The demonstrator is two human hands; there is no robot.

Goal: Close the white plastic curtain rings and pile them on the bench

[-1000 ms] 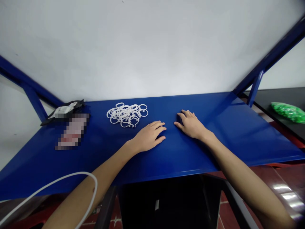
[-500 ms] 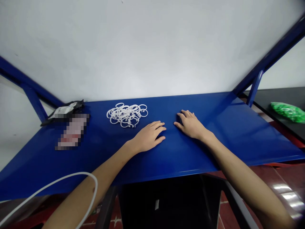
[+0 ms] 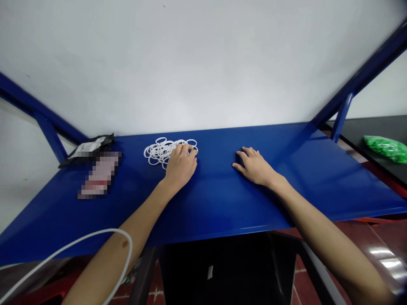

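A heap of several white plastic rings (image 3: 159, 150) lies on the blue table (image 3: 222, 195) left of centre. My left hand (image 3: 180, 166) reaches over the right side of the heap, fingers curled down onto the rings; whether it grips one is hidden by the hand. My right hand (image 3: 254, 166) lies flat on the table to the right, palm down, fingers stretched out, holding nothing.
A black packet (image 3: 89, 148) and a blurred pinkish packet (image 3: 98, 176) lie at the table's left end. A white cable (image 3: 73, 245) loops over my left forearm. A green bag (image 3: 386, 148) sits on a dark table at far right. A white wall stands behind.
My left hand has moved forward and left from the bare table onto the heap of white rings. My right hand has stayed where it was.
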